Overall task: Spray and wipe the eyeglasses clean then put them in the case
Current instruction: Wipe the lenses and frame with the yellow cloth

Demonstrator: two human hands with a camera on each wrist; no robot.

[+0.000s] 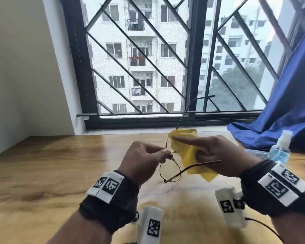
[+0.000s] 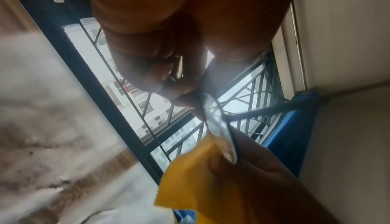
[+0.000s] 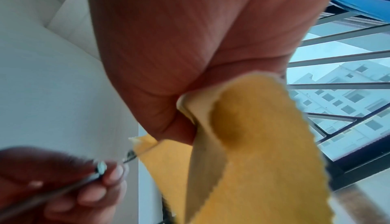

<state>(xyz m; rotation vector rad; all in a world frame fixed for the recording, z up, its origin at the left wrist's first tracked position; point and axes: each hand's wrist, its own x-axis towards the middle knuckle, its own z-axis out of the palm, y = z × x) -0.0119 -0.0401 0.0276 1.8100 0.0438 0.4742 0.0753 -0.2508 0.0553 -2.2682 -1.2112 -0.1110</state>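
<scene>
Left hand (image 1: pixel 144 161) fingers pinching eyeglasses (image 1: pixel 169 171) bridge, right hand (image 1: pixel 218 155) fingers pinching yellow cloth (image 1: pixel 188 154) round lens, no readable writing

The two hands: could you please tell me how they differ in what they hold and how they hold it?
The left hand pinches the eyeglasses by the bridge; the right hand holds the yellow cloth. The left's fingers curl; the right's index finger lies straight along the cloth. Both are raised above the table.
</scene>
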